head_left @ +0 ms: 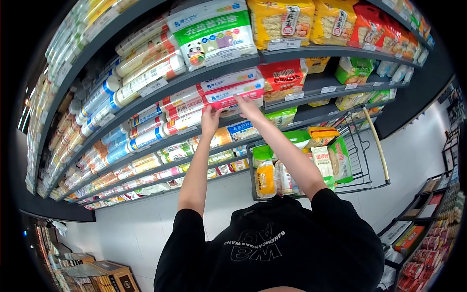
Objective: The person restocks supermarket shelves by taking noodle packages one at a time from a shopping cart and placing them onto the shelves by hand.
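Head view: twelve-o'clock pink noodle packet [224, 99] could be dropped if loosely held by left hand [210, 120], right hand [249, 109]; finger closure indeterminable.

Place: shop | shelves [321, 52] of packaged food [282, 24] | price labels [283, 45] | shopping cart [377, 146]

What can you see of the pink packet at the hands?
The pink packet looks like glossy plastic, with a pale upper band carrying blue print and white lettering on the pink below. Its face is toward the camera, before a similar packet on a middle shelf. The left hand is at its lower left, the right hand over its front; how firmly they grip is unclear.
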`<state>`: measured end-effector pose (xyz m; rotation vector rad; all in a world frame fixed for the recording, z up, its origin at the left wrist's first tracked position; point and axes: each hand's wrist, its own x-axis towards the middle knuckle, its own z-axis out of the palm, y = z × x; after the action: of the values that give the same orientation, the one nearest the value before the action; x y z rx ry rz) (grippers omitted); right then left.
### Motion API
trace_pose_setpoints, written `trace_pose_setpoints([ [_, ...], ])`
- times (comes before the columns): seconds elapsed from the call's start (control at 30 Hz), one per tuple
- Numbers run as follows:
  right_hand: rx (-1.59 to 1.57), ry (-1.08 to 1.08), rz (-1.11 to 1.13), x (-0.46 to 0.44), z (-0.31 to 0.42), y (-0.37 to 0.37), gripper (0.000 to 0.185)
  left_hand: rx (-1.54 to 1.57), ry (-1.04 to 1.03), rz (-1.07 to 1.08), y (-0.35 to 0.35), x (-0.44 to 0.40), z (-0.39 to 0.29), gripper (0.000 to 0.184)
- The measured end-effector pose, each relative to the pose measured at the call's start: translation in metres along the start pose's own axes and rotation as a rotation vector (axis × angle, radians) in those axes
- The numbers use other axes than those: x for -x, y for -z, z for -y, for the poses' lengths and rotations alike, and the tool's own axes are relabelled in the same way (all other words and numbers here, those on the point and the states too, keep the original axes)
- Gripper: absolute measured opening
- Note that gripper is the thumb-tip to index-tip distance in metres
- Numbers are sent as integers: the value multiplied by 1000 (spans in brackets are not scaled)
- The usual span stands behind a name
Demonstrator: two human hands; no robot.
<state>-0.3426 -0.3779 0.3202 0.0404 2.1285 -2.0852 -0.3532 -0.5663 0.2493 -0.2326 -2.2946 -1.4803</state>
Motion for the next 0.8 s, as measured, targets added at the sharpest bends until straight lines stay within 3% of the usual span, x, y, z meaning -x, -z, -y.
trace_pose_setpoints([
  [0.07,230,201,-35,-28,-32,13,56,-70,9,-122,-6,-9,28,34],
  [0.1,359,291,-196,-25,-34,21,52,-52,52,-113,-4,-5,12,44],
  [0.2,615,528,-639,-12,-35,41,33,-213,-113,-367,-14,8,-25,49],
  [0.27,439,448,-412,-20,-48,48,29,-254,-179,-429,-21,15,-48,49],
  [0.33,508,502,-359,-15,-58,40,30,-412,-372,-351,-29,20,-61,51],
  [0.47,787,607,-370,-16,-79,42,33,-678,-383,-94,-50,27,-66,64],
  [0.5,823,528,-292,-14,-84,47,39,-714,-357,-84,-56,33,-61,63],
  [0.6,866,696,-349,12,-95,63,43,-741,-323,-13,-75,58,-39,60],
  [0.73,687,651,-275,74,-151,96,51,-617,-197,97,-93,119,-15,54],
  [0.8,816,480,-209,117,-219,119,50,-649,-16,354,-102,188,51,51],
])
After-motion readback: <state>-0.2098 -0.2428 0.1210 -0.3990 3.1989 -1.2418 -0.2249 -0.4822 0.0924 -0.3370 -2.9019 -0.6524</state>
